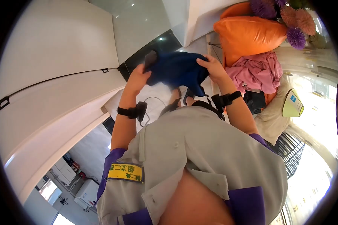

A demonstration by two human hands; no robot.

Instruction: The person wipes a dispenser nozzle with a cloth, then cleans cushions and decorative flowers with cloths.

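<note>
A dark blue cloth [178, 69] is stretched between my two hands, in front of my body. My left hand [139, 78] grips its one end, where a dark grey part sticks up beside the fingers. At the other end my right hand [211, 67] pinches the cloth's upper corner, thumb and fingers together. The lower edge of the cloth hangs loose, with a narrow piece dangling below my right hand. Both wrists wear black straps with small boxes.
On the right, an orange cushion [248, 35] lies beside a crumpled pink cloth [257, 71], with purple and pink flowers [296, 37] above. A black basket [290, 152] stands lower right. A white panel [56, 45] fills the upper left.
</note>
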